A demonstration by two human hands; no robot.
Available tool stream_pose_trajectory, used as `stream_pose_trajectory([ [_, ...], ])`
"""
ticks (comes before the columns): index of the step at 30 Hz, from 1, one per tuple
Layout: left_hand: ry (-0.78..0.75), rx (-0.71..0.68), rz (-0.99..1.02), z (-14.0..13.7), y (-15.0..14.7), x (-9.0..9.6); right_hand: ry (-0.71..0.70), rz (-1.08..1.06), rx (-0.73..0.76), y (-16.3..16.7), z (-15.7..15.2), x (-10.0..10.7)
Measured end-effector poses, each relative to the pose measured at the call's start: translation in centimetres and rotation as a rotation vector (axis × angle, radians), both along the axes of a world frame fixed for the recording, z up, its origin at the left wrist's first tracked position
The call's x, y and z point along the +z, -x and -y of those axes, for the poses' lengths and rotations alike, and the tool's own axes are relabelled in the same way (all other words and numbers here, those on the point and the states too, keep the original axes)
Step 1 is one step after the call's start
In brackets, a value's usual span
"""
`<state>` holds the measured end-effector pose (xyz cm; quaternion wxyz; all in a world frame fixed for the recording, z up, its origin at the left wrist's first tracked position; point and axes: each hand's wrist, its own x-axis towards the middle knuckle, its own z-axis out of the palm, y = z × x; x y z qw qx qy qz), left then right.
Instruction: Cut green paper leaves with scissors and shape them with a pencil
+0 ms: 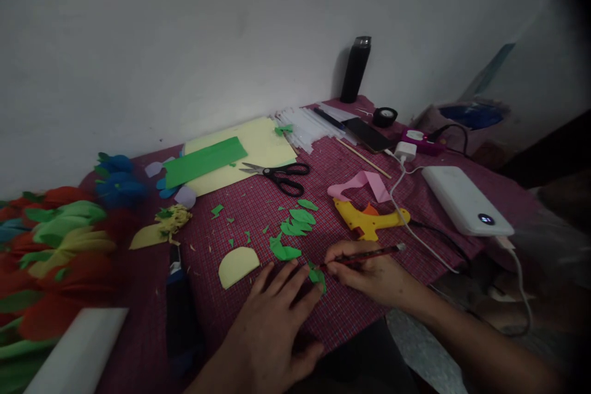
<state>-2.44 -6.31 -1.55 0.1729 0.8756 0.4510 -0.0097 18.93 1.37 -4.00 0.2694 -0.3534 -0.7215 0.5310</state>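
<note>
Closest to the camera, the person's bare left hand (277, 314) lies palm down on the near side of the black-handled metal scissors (272, 171), fingers spread apart, gripping nothing, with the index fingertip touching a small bright-green paper piece (318, 282). That piece rests on the maroon checked tablecloth (207, 286), nearer the camera than the scissors and a little to their right. Beside it, the bare right hand (360, 268) has thumb and fingers clamped on a slender red-and-black pencil (369, 255), its lower end at the green piece; whether it touches cannot be told.

Between the scissors and the hands lie a cluster of green leaf-shaped paper cutouts (301, 220) and a ragged-edged green paper scrap (284, 250). Also on the scissors' near side, to the left, is a pale-yellow half-round paper piece (239, 266). Just left of the scissors, a long green paper strip (206, 161) lies across pale-yellow paper sheets (265, 135). Beyond them are bundled translucent white sticks (295, 126). Right of the scissors come a pink ribbon-like strip (369, 181), a yellow plastic glue gun (364, 218) and, farther right, a white rectangular power bank (464, 200). Far left of them, colourful layered paper flowers (69, 240) are heaped.
</note>
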Motion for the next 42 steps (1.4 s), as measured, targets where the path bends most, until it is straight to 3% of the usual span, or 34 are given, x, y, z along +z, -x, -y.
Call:
stream_pose_trajectory([
  [7, -0.015, 0.02, 0.02, 0.15, -0.05, 0.01, -0.078, 0.039, 0.013, -0.01, -0.07, 0.08],
  [18, -0.045, 0.025, 0.052, 0.15, -0.06, -0.18, -0.078, 0.047, 0.029, -0.15, -0.15, -0.38],
  [26, -0.021, 0.039, 0.038, 0.13, -0.29, 0.2, 0.09, -0.047, -0.046, -0.4, 0.03, -0.36],
  [42, 0.011, 0.038, 0.022, 0.03, -0.3, 0.45, -0.079, 0.031, 0.032, -0.13, 0.07, -0.11],
])
